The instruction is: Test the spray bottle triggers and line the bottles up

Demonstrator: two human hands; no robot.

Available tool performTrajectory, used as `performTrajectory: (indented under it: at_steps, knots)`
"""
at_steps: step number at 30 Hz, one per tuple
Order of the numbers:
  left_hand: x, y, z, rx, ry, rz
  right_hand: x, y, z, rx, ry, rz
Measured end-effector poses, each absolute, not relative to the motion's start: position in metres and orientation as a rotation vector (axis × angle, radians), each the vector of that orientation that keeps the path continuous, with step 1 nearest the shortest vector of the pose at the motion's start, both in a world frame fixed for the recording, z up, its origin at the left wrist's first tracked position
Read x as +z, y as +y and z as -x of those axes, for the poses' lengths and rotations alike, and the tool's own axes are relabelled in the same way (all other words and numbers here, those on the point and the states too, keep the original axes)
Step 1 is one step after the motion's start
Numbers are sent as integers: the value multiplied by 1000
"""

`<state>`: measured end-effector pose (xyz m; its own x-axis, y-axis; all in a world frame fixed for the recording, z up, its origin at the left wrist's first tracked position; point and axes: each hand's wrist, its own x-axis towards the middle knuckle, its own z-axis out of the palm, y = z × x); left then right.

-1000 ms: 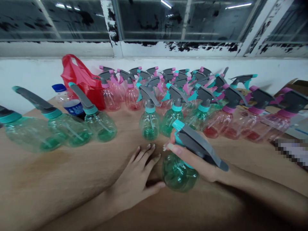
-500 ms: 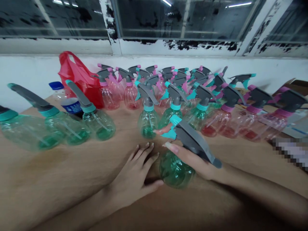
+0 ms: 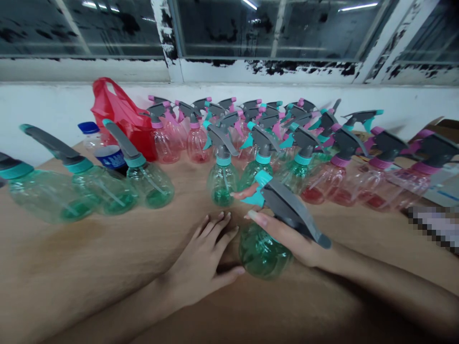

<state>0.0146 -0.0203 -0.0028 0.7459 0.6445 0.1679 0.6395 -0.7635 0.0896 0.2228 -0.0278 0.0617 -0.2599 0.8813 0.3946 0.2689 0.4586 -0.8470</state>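
Wrapped round the neck of a green spray bottle [image 3: 265, 251] is my right hand [image 3: 292, 239], its index finger at the turquoise trigger. The bottle stands upright or nearly so, with a grey spray head; whether its base touches the table cannot be made out. Just left of it, my left hand [image 3: 206, 258] lies flat on the wooden table [image 3: 118, 258], fingers spread, thumb close to the bottle. A row of green bottles [image 3: 223, 179] with turquoise collars stands behind, and pink spray bottles [image 3: 330, 179] continue it to the right.
Several green spray bottles [image 3: 150, 184] stand at the left. Behind them are a clear bottle with a blue cap [image 3: 89, 128] and a red plastic bag [image 3: 122, 119]. More pink bottles [image 3: 165, 143] crowd the back by the wall. A cardboard box [image 3: 444, 131] sits far right.
The view has shifted very slightly, so the things on the table appear a little further right. Both hands keep their pose, and my right hand still holds the green spray bottle.
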Motion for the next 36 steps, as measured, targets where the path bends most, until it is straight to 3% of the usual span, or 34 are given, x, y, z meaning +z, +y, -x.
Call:
performTrajectory:
  at_steps: [36]
  knots:
    - [2,-20,-16,264,1071,-2877,61,-26,-223,892,-1756,948]
